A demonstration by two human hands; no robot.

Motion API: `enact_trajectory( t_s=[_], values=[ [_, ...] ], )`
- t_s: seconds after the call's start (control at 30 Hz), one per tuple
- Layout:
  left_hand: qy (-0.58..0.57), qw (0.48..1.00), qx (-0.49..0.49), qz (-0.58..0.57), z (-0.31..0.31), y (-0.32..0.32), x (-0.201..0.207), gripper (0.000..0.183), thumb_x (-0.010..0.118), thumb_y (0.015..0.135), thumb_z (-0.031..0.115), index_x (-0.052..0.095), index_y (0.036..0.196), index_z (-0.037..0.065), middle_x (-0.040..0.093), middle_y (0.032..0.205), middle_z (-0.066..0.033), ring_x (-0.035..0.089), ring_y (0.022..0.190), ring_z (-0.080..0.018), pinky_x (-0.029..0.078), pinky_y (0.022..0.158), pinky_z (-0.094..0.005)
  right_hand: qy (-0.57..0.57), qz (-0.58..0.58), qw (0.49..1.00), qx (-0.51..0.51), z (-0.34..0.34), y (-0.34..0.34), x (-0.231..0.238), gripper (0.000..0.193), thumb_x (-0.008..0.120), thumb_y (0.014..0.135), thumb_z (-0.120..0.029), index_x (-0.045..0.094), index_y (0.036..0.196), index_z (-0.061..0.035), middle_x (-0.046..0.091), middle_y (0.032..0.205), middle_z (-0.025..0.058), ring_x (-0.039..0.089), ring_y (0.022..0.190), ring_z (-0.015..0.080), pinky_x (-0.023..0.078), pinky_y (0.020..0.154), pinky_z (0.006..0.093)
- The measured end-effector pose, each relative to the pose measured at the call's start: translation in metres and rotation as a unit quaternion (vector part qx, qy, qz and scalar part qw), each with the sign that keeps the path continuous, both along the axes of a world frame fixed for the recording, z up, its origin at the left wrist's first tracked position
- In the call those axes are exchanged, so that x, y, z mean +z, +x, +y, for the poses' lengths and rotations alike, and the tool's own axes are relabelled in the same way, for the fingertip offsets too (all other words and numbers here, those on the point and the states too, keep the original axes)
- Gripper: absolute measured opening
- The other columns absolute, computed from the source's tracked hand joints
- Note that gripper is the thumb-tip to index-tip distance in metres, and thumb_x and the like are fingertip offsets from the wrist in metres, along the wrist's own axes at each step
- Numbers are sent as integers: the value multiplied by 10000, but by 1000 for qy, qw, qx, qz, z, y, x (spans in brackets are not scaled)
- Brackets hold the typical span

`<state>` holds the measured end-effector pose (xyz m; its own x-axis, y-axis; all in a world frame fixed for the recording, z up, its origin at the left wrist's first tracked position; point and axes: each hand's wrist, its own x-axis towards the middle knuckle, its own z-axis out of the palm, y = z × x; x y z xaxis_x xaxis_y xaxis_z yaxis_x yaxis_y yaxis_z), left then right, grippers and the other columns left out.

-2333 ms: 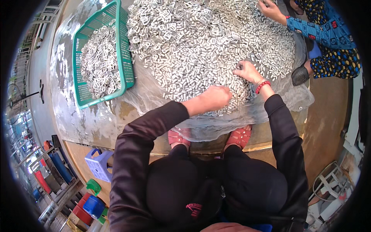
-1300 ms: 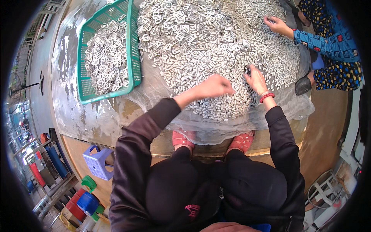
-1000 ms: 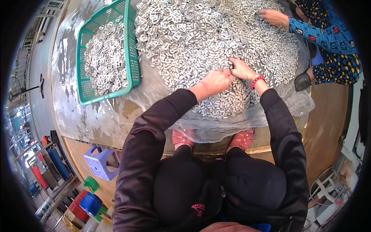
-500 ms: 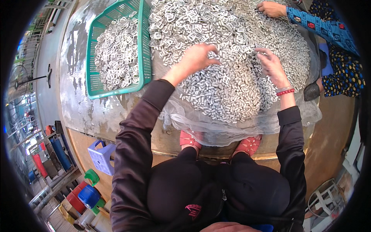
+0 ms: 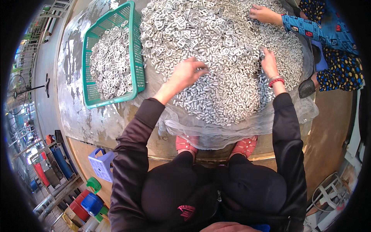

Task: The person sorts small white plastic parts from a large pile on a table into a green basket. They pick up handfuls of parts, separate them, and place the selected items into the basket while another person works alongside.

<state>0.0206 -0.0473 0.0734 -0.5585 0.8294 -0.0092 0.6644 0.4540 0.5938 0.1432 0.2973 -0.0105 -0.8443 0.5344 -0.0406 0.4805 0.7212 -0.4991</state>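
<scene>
A big heap of small silvery metal pieces lies on a sheet of clear plastic over the table. My left hand rests on the heap's near left part, fingers curled down into the pieces. My right hand, with a red band at the wrist, lies further right on the heap, fingers spread over the pieces. Whether either hand has pieces pinched in it is hidden. A green plastic basket to the left holds more of the same metal pieces.
Another person in a blue patterned sleeve reaches a hand into the heap's far right side. The grey table edge runs at left. A small blue stool and coloured containers stand on the floor at lower left.
My hands met at the heap's near edge a second ago, then parted. Both have since reached further up the heap, the right one staying well right of the left.
</scene>
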Motion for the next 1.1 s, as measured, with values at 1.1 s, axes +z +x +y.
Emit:
enact_trajectory(
  t_s=[1.1],
  values=[
    [-201, 958, 203, -20, -89, -28, -29, 440, 793, 679, 397, 673, 937, 62, 677, 903, -166, 647, 865, -341, 512, 784, -431, -238, -120, 876, 401, -145, -49, 126, 314, 633, 855, -239, 614, 1111, -58, 664, 899, 116, 641, 821, 258, 495, 799, 360]
  ],
)
